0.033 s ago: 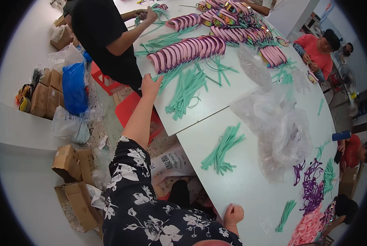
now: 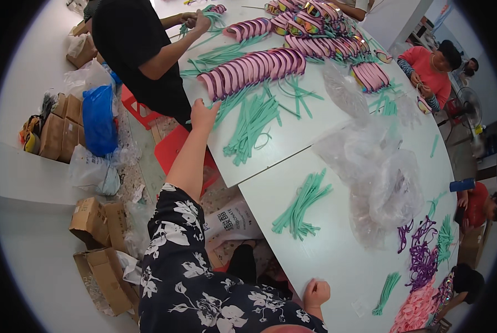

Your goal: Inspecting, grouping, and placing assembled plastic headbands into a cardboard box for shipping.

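My left hand [image 2: 204, 115] reaches to the table's left edge, at the near end of a row of pink and purple swim goggles [image 2: 254, 71]. Its thumb and fingertips are apart beside the green straps of that row; no object shows between them. A loose bunch of green straps [image 2: 251, 127] lies just right of this hand. My right hand [image 2: 317, 292] rests in a loose fist on the table's near edge, with nothing visible in it. Another bunch of green straps [image 2: 302, 205] lies beyond it, and a smaller green bundle [image 2: 386, 293] is to its right.
Crumpled clear plastic bags [image 2: 370, 177] cover the middle of the white table [image 2: 282, 177]. More goggles [image 2: 320, 28] are piled at the back. Purple straps [image 2: 423, 258] and pink pieces [image 2: 415, 308] lie at right. Co-workers surround the table; a red stool [image 2: 173, 150] stands at left.
The person in black at the upper left has shifted slightly, still with green straps in hand. My own hands stay in the same places.
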A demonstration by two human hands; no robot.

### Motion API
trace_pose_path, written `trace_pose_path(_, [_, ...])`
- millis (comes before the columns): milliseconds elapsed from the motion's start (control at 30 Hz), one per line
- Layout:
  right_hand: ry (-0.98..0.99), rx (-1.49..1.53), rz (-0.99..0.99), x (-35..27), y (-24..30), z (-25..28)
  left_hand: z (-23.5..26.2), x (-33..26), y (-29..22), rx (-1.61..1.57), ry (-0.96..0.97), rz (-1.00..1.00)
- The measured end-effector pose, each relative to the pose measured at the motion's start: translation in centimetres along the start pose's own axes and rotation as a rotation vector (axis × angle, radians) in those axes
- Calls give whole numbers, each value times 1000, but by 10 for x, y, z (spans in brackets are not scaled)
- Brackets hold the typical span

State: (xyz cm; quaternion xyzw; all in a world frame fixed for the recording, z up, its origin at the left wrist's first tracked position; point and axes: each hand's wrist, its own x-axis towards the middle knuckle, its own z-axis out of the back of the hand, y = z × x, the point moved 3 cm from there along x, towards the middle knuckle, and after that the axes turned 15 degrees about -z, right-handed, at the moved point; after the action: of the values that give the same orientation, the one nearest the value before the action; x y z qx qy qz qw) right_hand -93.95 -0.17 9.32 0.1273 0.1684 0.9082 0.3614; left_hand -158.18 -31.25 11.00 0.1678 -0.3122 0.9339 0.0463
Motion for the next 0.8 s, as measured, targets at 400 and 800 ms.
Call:
trace_pose_path(400, [21,-109,-69,9,9,-5,-51,87,0,48,133,101])
trace_pose_path(800, [-34,-67,-96,15,18,3,-32,66,55,-638,-64,191])
